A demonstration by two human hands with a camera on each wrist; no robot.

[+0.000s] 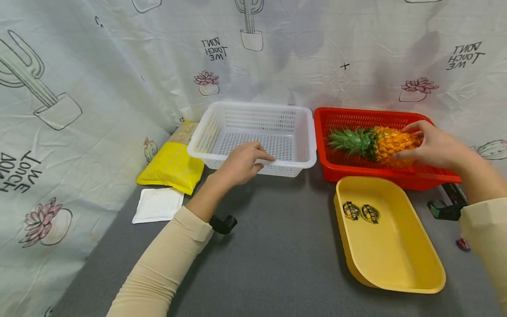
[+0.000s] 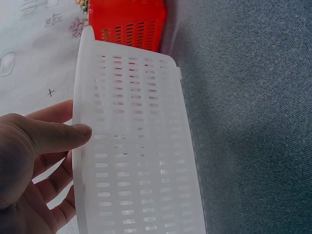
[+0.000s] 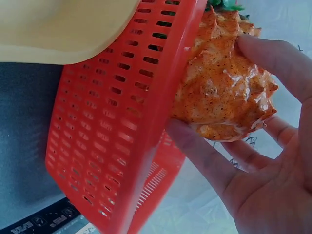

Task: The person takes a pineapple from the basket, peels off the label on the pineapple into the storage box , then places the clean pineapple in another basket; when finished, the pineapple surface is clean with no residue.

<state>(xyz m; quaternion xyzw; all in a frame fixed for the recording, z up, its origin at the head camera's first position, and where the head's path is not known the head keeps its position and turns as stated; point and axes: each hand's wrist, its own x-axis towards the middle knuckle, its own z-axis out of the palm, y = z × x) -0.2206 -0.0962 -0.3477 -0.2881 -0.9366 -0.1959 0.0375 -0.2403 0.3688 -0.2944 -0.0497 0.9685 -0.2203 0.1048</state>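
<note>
A toy-like pineapple (image 1: pixel 390 143) with orange skin and green leaves lies in the red slotted basket (image 1: pixel 368 112), its crown pointing left. My right hand (image 1: pixel 435 145) grips the fruit's bottom end, thumb on one side and fingers around the other; the right wrist view shows the spiky skin (image 3: pixel 219 85) between them. At the near rim of the white slotted basket (image 1: pixel 291 165) is my left hand (image 1: pixel 242 165). In the left wrist view its thumb (image 2: pixel 73 136) lies on the outer wall while the other fingers pass behind the rim. Nothing shows inside the white basket.
A yellow tray (image 1: pixel 396 246) with two round stickers stands in front of the red basket. To the left lie a yellow bag (image 1: pixel 174 165) and a flat white packet (image 1: pixel 158 205). A small wrapped item (image 1: pixel 462 244) sits right of the tray. Printed curtain (image 1: pixel 277 66) hangs behind.
</note>
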